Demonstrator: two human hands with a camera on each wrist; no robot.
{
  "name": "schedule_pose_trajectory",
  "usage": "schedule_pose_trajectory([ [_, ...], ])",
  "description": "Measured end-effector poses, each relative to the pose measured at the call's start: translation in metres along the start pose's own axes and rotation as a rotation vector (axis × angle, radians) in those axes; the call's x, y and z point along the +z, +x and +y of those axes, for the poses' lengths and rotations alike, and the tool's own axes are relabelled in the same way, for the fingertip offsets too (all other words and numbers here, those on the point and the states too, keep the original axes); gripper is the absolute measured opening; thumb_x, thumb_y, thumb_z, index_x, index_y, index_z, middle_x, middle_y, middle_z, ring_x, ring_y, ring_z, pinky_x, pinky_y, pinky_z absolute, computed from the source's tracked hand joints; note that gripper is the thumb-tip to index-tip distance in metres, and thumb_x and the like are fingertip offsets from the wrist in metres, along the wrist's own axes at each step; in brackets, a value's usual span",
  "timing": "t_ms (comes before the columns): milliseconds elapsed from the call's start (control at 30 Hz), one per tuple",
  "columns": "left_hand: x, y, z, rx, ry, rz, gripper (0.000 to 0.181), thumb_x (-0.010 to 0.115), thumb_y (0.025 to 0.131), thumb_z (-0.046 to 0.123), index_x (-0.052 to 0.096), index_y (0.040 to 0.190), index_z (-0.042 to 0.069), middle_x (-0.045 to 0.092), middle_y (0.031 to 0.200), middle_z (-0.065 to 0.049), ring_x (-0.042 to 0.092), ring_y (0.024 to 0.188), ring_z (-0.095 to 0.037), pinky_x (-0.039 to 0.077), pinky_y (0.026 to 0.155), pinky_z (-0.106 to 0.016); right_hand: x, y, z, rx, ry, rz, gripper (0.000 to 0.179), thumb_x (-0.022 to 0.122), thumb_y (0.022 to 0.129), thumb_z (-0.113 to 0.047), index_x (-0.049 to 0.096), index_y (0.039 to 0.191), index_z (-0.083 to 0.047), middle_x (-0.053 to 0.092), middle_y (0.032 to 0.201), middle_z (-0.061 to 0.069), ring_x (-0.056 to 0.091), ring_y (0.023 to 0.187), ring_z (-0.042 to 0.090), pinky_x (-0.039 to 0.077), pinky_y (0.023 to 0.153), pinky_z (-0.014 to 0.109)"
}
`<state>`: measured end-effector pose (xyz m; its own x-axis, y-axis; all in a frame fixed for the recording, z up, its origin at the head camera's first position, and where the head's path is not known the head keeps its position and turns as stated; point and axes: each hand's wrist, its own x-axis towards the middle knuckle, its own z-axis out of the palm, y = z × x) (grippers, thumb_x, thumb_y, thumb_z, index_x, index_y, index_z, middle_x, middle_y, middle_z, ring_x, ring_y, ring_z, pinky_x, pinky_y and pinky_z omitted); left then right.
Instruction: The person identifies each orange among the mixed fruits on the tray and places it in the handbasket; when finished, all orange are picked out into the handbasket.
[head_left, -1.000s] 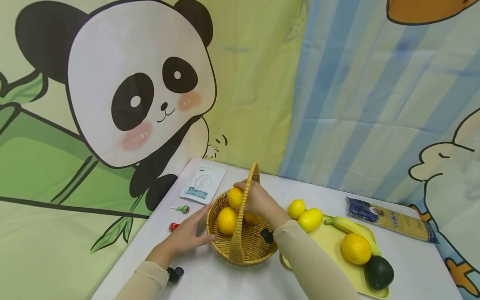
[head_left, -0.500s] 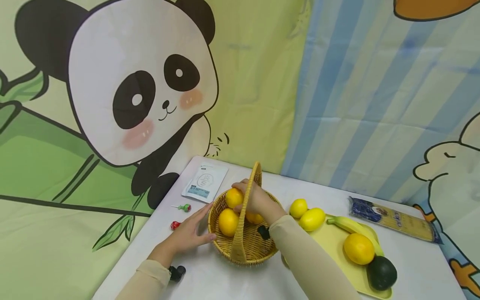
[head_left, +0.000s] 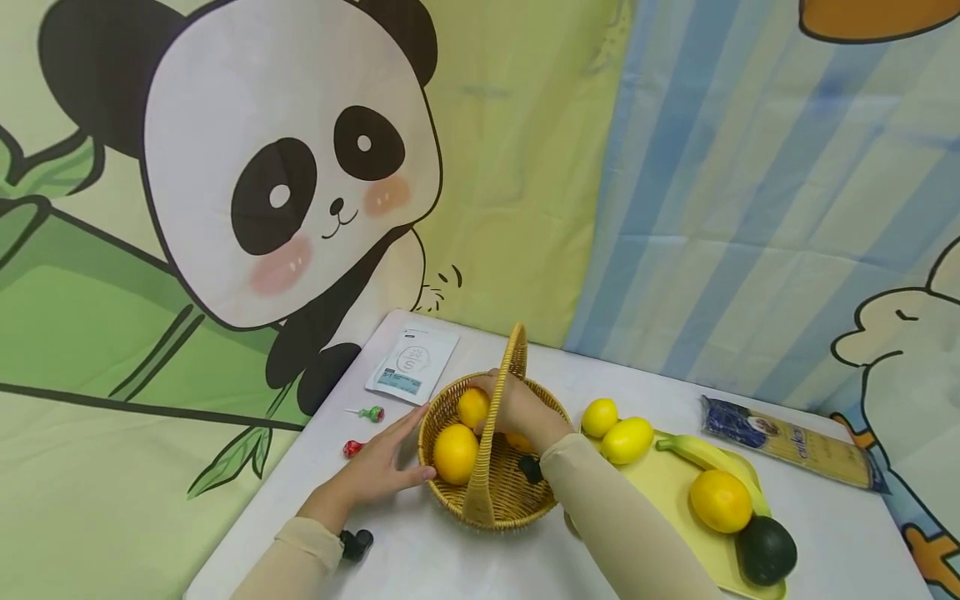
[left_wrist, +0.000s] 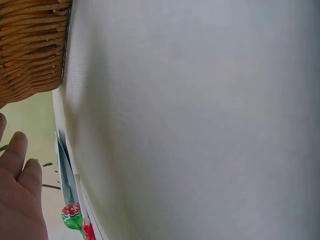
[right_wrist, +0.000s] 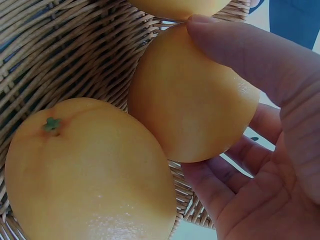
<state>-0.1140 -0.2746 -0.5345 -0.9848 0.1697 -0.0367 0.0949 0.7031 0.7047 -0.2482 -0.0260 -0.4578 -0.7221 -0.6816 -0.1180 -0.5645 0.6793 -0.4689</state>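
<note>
A wicker basket (head_left: 495,508) with a tall arched handle stands on the white table. My right hand (head_left: 517,408) reaches inside it and grips an orange (head_left: 472,407), thumb on one side and fingers curled round the other in the right wrist view. Beside that fruit lies a bigger orange (right_wrist: 90,170) with a green stem mark. A third orange (head_left: 519,442) is partly hidden behind the hand and handle. My left hand (head_left: 378,468) is at the basket's left side, fingers straight and thumb spread along the rim; whether it presses there I cannot tell.
Right of the basket, a yellow tray (head_left: 652,492) bears a banana (head_left: 697,452), an orange (head_left: 720,500) and a dark avocado-like fruit (head_left: 766,550). Two lemons (head_left: 627,440) are at its back corner. Further back lies packaged spaghetti (head_left: 795,442); left are a white pouch (head_left: 412,362) and lollipops (head_left: 371,413).
My right hand and its orange have sunk slightly deeper into the basket. The left hand keeps its place at the rim; the whole view has shifted a little.
</note>
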Motion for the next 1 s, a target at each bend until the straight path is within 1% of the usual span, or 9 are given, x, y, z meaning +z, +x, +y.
schedule_pose_trajectory([
  [100, 0.0001, -0.0004, 0.0001, -0.003, 0.004, 0.000, 0.105, 0.077, 0.084, 0.065, 0.017, 0.167, 0.042, 0.023, 0.176, 0.002, 0.028, 0.161, -0.032, 0.029, 0.126, -0.067, 0.0019, 0.0003, 0.0018, -0.006, 0.003, 0.001, 0.078, 0.093, 0.080, -0.021, 0.057, 0.149, -0.012, 0.058, 0.145, 0.013, 0.057, 0.134, 0.032, 0.050, 0.114, 0.048],
  [233, -0.0002, -0.0002, 0.0003, -0.003, 0.007, -0.003, 0.104, 0.077, 0.085, 0.065, 0.016, 0.167, 0.042, 0.022, 0.175, 0.005, 0.028, 0.161, -0.031, 0.029, 0.127, -0.065, 0.0029, 0.0008, 0.0027, -0.027, -0.021, 0.000, 0.075, 0.093, 0.079, -0.022, 0.059, 0.146, -0.010, 0.057, 0.147, 0.017, 0.055, 0.137, 0.036, 0.048, 0.116, 0.050],
  [367, -0.0003, 0.0002, 0.0010, -0.005, 0.005, -0.006, 0.104, 0.077, 0.085, 0.065, 0.017, 0.167, 0.041, 0.022, 0.175, 0.008, 0.028, 0.161, -0.030, 0.029, 0.127, -0.064, 0.0045, 0.0020, 0.0042, -0.010, -0.024, -0.008, 0.075, 0.093, 0.080, -0.022, 0.059, 0.146, -0.011, 0.056, 0.149, 0.017, 0.055, 0.138, 0.035, 0.048, 0.116, 0.050],
  [500, -0.0003, -0.0003, 0.0018, -0.014, -0.003, -0.007, 0.104, 0.077, 0.085, 0.064, 0.017, 0.167, 0.041, 0.023, 0.175, 0.006, 0.027, 0.161, -0.030, 0.029, 0.127, -0.065, 0.0059, 0.0037, 0.0048, 0.002, -0.021, -0.017, 0.076, 0.092, 0.081, -0.021, 0.058, 0.148, -0.011, 0.054, 0.151, 0.017, 0.054, 0.139, 0.036, 0.048, 0.117, 0.050],
  [667, -0.0004, -0.0004, 0.0033, -0.017, -0.018, -0.009, 0.105, 0.078, 0.085, 0.062, 0.017, 0.167, 0.041, 0.022, 0.176, 0.002, 0.026, 0.162, -0.031, 0.027, 0.127, -0.066, 0.0066, 0.0038, 0.0056, 0.006, -0.031, -0.030, 0.076, 0.092, 0.080, -0.023, 0.058, 0.148, -0.012, 0.054, 0.151, 0.018, 0.053, 0.140, 0.036, 0.048, 0.117, 0.050],
  [800, 0.0000, -0.0002, 0.0033, -0.021, -0.026, -0.008, 0.105, 0.079, 0.085, 0.062, 0.017, 0.167, 0.041, 0.022, 0.176, 0.004, 0.026, 0.162, -0.031, 0.027, 0.127, -0.066, 0.0072, 0.0031, 0.0062, 0.001, -0.025, -0.034, 0.078, 0.092, 0.079, -0.024, 0.058, 0.148, -0.012, 0.055, 0.151, 0.018, 0.050, 0.143, 0.037, 0.045, 0.119, 0.051],
  [900, 0.0004, -0.0001, 0.0022, -0.013, -0.022, -0.005, 0.105, 0.078, 0.085, 0.063, 0.018, 0.167, 0.041, 0.022, 0.175, 0.006, 0.027, 0.162, -0.030, 0.027, 0.127, -0.065, 0.0085, 0.0038, 0.0071, 0.004, -0.009, -0.034, 0.078, 0.092, 0.079, -0.023, 0.058, 0.149, -0.012, 0.056, 0.151, 0.017, 0.050, 0.143, 0.037, 0.045, 0.120, 0.051],
  [1000, 0.0010, 0.0002, 0.0000, 0.012, -0.017, 0.003, 0.105, 0.078, 0.085, 0.062, 0.018, 0.168, 0.038, 0.022, 0.175, 0.007, 0.026, 0.162, -0.028, 0.027, 0.128, -0.063, 0.0107, 0.0054, 0.0094, 0.006, 0.003, -0.031, 0.080, 0.093, 0.078, -0.023, 0.058, 0.149, -0.013, 0.055, 0.151, 0.017, 0.051, 0.142, 0.037, 0.046, 0.118, 0.051],
])
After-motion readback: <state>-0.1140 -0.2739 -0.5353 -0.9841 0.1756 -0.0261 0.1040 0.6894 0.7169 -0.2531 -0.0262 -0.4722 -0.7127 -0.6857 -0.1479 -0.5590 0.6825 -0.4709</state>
